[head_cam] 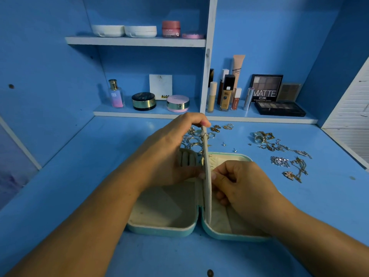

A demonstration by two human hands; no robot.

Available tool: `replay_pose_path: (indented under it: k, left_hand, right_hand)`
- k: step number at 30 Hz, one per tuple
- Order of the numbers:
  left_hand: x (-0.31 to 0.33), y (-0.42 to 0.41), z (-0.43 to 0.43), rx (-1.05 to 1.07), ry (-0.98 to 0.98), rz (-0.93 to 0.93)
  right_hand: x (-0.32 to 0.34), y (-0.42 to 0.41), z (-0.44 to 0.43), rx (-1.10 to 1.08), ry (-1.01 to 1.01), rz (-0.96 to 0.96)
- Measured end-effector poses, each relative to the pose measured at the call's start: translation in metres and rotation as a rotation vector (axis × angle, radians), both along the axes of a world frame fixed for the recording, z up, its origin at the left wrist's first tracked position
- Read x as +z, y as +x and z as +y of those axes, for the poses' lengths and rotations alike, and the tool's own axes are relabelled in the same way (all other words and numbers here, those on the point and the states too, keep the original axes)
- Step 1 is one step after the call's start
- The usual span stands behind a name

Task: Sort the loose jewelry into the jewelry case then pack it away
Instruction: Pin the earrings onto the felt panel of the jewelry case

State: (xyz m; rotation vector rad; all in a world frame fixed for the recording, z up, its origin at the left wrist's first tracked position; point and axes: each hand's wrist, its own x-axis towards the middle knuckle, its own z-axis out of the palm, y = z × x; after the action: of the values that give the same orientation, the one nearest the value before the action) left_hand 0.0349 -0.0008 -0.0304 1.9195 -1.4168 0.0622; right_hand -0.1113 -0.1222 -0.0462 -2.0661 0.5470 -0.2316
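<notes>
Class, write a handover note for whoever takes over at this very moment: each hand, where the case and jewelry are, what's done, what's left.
Left hand holds the flap of the jewelry case upright by its top edge.
Right hand: fingers curled, thumb against the flap's right side; whether it pinches a piece is hidden.
The case lies open on the desk. Rings sit behind it, stud earrings and necklaces to its right.
Done: case opened.
Left: nearly all the jewelry lies loose; sort it in, close the case, pack it away.

The open black eyeshadow palette's lid (266, 87) reads "MATTE". The white square box (160, 84) reads "NUDE". The pink-and-purple glass perfume bottle (116, 96) bears "SB".
</notes>
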Motion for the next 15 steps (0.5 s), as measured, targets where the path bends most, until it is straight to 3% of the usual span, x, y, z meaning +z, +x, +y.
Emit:
replay_pose_path:
  k: [5,11,15]
  left_hand:
    - [-0.001,0.0,-0.002,0.043,-0.025,0.06]
    - [0.006,-0.009,0.01,-0.028,0.06,-0.011]
    - [0.003,-0.005,0.008,-0.04,0.064,-0.013]
  right_hand:
    - [0.001,0.0,-0.002,0.027,0.003,-0.008]
    - [0.018,0.001,-0.031,0.259,0.305,0.11]
    - [0.018,0.0,-0.042,0.307,0.127,0.072]
